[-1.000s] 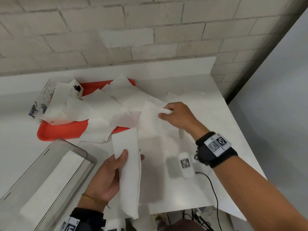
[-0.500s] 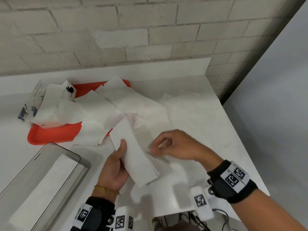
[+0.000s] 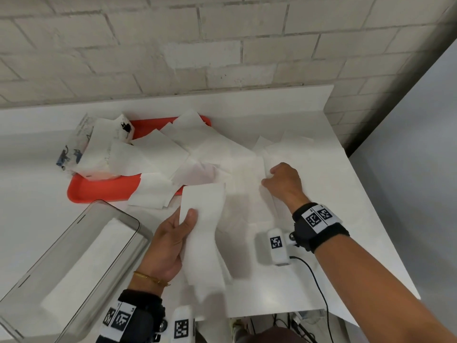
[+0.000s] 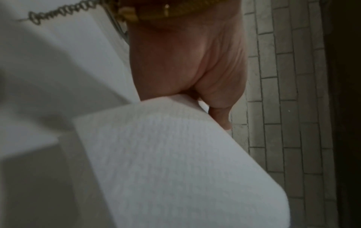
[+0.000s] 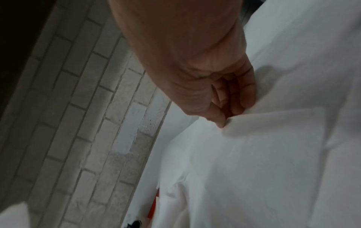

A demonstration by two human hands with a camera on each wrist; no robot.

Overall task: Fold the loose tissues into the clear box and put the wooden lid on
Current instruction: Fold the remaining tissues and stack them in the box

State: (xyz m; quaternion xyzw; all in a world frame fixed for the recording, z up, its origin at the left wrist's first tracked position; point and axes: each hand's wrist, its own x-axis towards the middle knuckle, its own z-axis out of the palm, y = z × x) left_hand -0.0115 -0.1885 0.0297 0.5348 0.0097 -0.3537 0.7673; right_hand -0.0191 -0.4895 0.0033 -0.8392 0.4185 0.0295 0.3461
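Note:
My left hand (image 3: 184, 222) grips a folded white tissue strip (image 3: 205, 231) with the thumb on top; the strip hangs over the palm in the left wrist view, folded tissue (image 4: 166, 162). My right hand (image 3: 272, 175) reaches over the loose tissues (image 3: 173, 157) spread on the table and pinches the edge of one sheet (image 5: 244, 123) between thumb and fingers. The clear box (image 3: 81, 231) stands at the lower left with folded tissues lying inside. No wooden lid is in view.
A red tray (image 3: 99, 191) at the back left carries several loose sheets and a printed tissue pack (image 3: 74, 149). A brick wall (image 3: 222, 45) runs behind the white table (image 3: 346, 219). The table's right edge drops off beside my right arm.
My right hand let go of the strip near my left hand and moved up and right to a loose sheet. The left hand keeps the folded strip, now turned more upright.

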